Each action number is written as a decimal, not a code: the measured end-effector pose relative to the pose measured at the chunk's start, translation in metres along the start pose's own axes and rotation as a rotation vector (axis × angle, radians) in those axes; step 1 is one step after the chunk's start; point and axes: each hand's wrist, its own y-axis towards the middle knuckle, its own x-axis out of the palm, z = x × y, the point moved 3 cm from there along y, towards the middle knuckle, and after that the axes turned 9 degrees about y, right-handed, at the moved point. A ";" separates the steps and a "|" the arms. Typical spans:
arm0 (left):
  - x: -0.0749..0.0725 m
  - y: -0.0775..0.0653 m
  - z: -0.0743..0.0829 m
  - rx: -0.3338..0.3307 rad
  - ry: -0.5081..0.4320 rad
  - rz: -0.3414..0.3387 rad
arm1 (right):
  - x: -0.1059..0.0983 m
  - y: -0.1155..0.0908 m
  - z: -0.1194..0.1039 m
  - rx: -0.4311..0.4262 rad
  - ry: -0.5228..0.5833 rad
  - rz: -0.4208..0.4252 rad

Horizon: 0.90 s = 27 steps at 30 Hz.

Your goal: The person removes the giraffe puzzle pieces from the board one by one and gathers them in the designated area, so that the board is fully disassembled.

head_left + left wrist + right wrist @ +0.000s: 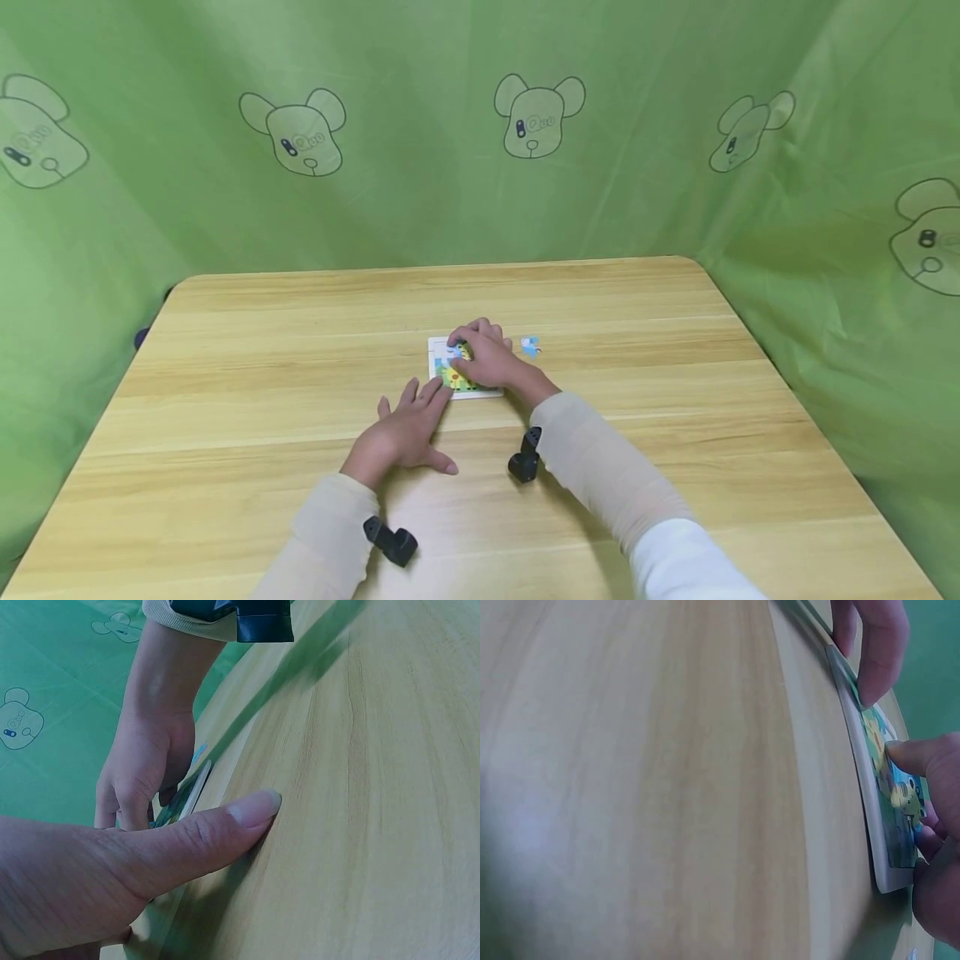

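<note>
A small jigsaw puzzle (pixel 454 382) with a brightly coloured animal picture lies in a white-edged tray (pixel 432 343) on the table. My right hand (pixel 487 354) is over it, thumb and fingers bent around a puzzle piece (pixel 906 796) with a yellow animal on it. In the right wrist view the thumb (pixel 907 756) touches the picture. My left hand (pixel 408 429) lies spread at the near left corner, fingertips on the tray's edge and thumb stretched out over the table. Part of the puzzle is hidden under the right hand.
A loose light-blue puzzle piece (pixel 531 346) lies on the wooden table (pixel 300 333) just right of the tray. Green curtain (pixel 420 167) with printed bear heads hangs behind and along both sides. Black wrist cameras (pixel 393 543) stick out from both sleeves.
</note>
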 end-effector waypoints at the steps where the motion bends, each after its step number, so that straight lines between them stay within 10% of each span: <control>1: 0.000 0.000 0.000 0.001 -0.001 0.001 | 0.000 0.000 0.000 -0.002 0.002 0.005; 27: -0.001 -0.001 0.001 0.000 0.001 -0.001 | 0.001 -0.005 0.004 -0.050 0.033 0.091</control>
